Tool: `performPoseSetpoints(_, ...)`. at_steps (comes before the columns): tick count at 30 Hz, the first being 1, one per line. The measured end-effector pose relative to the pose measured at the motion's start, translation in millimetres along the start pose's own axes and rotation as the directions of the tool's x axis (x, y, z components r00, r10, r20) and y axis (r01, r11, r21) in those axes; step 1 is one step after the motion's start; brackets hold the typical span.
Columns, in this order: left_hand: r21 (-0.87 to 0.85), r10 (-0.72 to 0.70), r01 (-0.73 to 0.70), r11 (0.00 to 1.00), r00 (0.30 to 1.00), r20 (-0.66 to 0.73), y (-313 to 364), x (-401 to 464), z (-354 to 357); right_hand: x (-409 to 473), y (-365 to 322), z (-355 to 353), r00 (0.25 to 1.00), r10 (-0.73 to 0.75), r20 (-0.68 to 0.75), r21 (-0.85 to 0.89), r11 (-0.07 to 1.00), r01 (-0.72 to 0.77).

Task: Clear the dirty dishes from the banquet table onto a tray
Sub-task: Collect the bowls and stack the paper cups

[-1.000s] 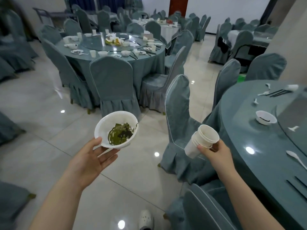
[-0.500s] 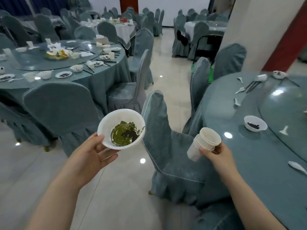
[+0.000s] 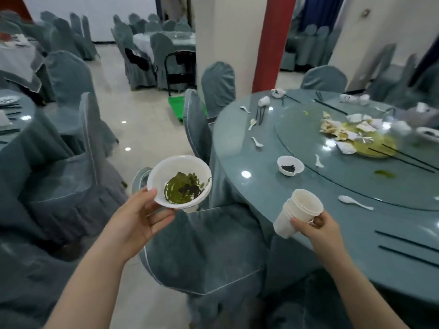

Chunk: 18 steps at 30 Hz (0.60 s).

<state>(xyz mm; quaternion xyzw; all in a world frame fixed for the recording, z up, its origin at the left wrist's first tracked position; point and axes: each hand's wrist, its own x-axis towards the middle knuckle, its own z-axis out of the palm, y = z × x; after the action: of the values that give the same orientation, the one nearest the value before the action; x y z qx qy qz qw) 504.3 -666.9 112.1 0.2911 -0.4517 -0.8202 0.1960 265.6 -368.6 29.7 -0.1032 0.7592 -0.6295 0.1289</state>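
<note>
My left hand (image 3: 140, 222) holds a white bowl (image 3: 179, 181) with green leftovers, thumb on its rim, above a covered chair. My right hand (image 3: 316, 226) grips a stack of white paper cups (image 3: 298, 213) at the near edge of the round banquet table (image 3: 261, 198). On that table lie a small white bowl (image 3: 290, 165) with dark scraps, white spoons (image 3: 354, 202), black chopsticks (image 3: 408, 248) and a heap of food waste (image 3: 356, 134) on the glass turntable. No tray is in view.
Covered chairs (image 3: 209, 252) stand close around the table, one right below my hands. A red and cream pillar (image 3: 242, 41) rises behind the table. A green cart (image 3: 177, 106) stands on the tiled floor. Another set table (image 3: 14, 110) is at the left.
The view has swung right, toward the littered table. Both hands keep the same hold on the bowl and the cups, now nearer the table edge.
</note>
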Motion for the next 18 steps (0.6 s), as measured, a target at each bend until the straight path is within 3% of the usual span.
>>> performPoseSetpoints(9,0.090,-0.179,0.168,0.982,0.974,0.136,-25.9,125.1,84.5,49.4,19.2,-54.4,0.966,0.064,-0.252,-0.010,0.998,-0.069)
performPoseSetpoints(18,0.229,-0.334,0.321,0.919,0.942,0.018,-82.7,260.2,186.2,176.5,57.9,-95.5,0.952,0.138,-0.273,0.014,0.990,-0.139)
